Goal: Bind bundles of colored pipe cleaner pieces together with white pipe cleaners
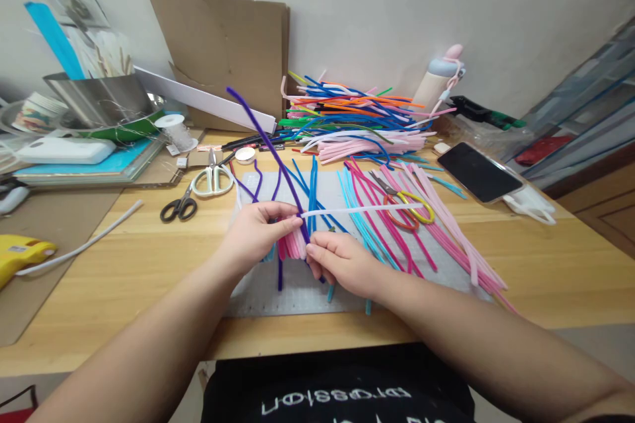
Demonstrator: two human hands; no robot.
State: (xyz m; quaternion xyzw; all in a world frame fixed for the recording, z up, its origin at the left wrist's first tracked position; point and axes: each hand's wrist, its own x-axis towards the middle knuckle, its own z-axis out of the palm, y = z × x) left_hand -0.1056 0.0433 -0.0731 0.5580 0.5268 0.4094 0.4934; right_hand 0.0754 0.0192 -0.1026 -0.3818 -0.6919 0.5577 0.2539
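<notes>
My left hand (265, 228) is closed on a small bundle of pink pipe cleaners (292, 244) woven side by side. A white pipe cleaner (362, 209) sticks out of the piece to the right. Along its right edge stands a long purple pipe cleaner (265, 135), its free end reaching up and left. Thumb and fingers of my right hand (342, 261) pinch the lower part of this purple one. Under both hands lies a grey mat (278, 304) strewn with loose blue pipe cleaners (312, 185) and magenta pipe cleaners (397, 244).
Red-and-yellow scissors (409, 205) lie on the mat's right side. White-handled scissors (213, 178) and black scissors (178, 207) rest to the left. A pipe cleaner heap (357, 119) fills the back. There are a phone (479, 172), a bottle (439, 82) and a yellow glue gun (24, 254).
</notes>
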